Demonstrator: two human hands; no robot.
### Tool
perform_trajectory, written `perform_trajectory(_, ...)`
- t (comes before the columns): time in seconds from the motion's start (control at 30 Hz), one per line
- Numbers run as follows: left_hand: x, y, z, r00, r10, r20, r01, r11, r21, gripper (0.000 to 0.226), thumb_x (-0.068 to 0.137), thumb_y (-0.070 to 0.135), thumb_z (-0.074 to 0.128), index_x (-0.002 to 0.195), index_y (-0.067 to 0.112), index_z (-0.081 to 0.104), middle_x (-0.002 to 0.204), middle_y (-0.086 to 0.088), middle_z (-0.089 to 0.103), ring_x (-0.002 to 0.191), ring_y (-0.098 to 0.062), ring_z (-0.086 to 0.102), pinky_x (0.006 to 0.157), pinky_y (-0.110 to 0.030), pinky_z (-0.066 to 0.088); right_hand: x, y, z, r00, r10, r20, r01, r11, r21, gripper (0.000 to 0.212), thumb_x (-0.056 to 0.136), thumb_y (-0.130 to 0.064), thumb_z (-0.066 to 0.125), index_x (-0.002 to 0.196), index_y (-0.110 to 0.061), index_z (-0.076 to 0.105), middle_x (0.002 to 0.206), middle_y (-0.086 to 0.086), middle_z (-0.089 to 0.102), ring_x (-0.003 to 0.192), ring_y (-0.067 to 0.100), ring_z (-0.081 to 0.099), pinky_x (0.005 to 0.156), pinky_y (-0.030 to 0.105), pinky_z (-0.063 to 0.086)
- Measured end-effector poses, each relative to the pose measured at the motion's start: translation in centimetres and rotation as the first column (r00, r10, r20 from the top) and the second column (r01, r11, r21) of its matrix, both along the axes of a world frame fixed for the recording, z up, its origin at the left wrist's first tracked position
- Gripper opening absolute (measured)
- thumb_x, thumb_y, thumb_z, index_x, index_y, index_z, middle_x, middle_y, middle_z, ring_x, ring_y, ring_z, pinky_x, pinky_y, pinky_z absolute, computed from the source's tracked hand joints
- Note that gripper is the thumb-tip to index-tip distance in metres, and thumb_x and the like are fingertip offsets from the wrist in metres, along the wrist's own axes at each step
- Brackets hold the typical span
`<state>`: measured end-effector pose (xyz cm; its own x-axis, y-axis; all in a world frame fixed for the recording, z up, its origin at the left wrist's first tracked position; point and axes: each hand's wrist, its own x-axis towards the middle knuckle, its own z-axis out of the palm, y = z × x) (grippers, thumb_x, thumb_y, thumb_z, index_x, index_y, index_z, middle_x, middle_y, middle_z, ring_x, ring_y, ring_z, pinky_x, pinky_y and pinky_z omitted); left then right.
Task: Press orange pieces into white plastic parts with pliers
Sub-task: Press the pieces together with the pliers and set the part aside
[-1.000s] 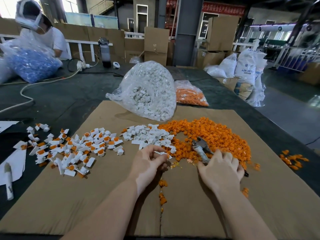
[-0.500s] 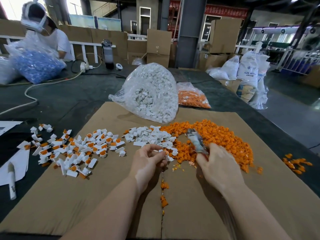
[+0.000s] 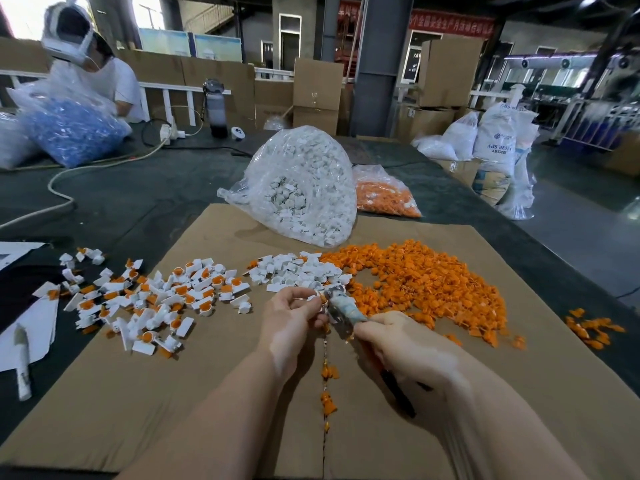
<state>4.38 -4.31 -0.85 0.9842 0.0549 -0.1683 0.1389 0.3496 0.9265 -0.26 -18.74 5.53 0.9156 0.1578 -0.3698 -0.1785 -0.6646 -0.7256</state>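
My right hand (image 3: pixel 398 348) grips the pliers (image 3: pixel 341 311) by their dark handles, jaws pointing up and left. The jaws meet a small white part with an orange piece (image 3: pixel 320 297), which my left hand (image 3: pixel 289 317) pinches between thumb and fingers. Behind the hands lies a heap of loose orange pieces (image 3: pixel 426 282) and a smaller heap of bare white parts (image 3: pixel 298 271). To the left, white parts with orange pieces in them (image 3: pixel 156 303) are spread over the cardboard sheet (image 3: pixel 194 393).
A clear bag of white parts (image 3: pixel 298 188) and a bag of orange pieces (image 3: pixel 384 197) stand behind the cardboard. Stray orange pieces (image 3: pixel 594 332) lie at the right. A marker (image 3: pixel 22 362) on white paper lies left. A person with a bag of blue parts (image 3: pixel 72 133) sits far left.
My right hand lifted the pliers off the cardboard and swung them left to the part in my left hand. My left hand rose slightly toward the jaws.
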Motion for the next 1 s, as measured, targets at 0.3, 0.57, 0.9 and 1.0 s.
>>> perform_trajectory(0.3,-0.1,-0.1,0.2,1.000,0.012,-0.017,-0.012,1.000,0.005,0.009,0.091,-0.004,0.051,0.096,0.003,0.053,0.069,-0.012,0.053,0.051,-0.013,0.048,0.055,-0.026,0.044,0.1,0.9,-0.3,0.994,0.071,0.081,-0.060,0.988,-0.140,0.027,0.096,-0.033,0.041,0.073,-0.020,0.042,0.064,-0.004,0.040,0.054,0.011,0.037,0.053,0.027,0.028)
perform_trajectory(0.57,-0.2,0.0,0.1,0.999,0.013,-0.031,-0.012,0.999,0.049,0.006,0.091,-0.001,0.053,0.095,0.003,0.054,0.077,-0.017,0.054,0.056,-0.016,0.050,0.060,-0.031,0.044,0.1,1.6,-2.2,0.980,0.044,0.193,0.003,0.972,-0.236,0.019,0.098,-0.037,0.040,0.084,-0.025,0.040,0.080,-0.006,0.047,0.066,0.009,0.044,0.055,0.025,0.033)
perform_trajectory(0.9,-0.8,0.3,-0.2,0.999,0.008,0.053,-0.013,0.996,0.093,0.011,0.090,0.001,0.056,0.100,0.004,0.057,0.065,-0.007,0.058,0.050,-0.011,0.052,0.057,-0.028,0.047,-0.5,-0.4,-3.3,0.912,-0.180,0.369,0.236,0.965,-0.113,0.027,0.086,-0.050,0.055,0.088,-0.024,0.049,0.085,-0.013,0.046,0.076,0.004,0.046,0.057,0.023,0.032)
perform_trajectory(1.0,-1.1,0.4,-0.4,0.990,-0.033,0.135,-0.003,0.966,0.259,0.016,0.091,0.005,0.056,0.102,0.011,0.066,0.073,0.001,0.064,0.055,-0.003,0.057,0.057,-0.017,0.048,0.1,-2.0,-3.7,0.815,-0.227,0.532,0.417,0.868,-0.268,0.034,0.086,-0.048,0.057,0.102,-0.019,0.049,0.096,-0.003,0.049,0.096,0.017,0.048,0.072,0.028,0.037)
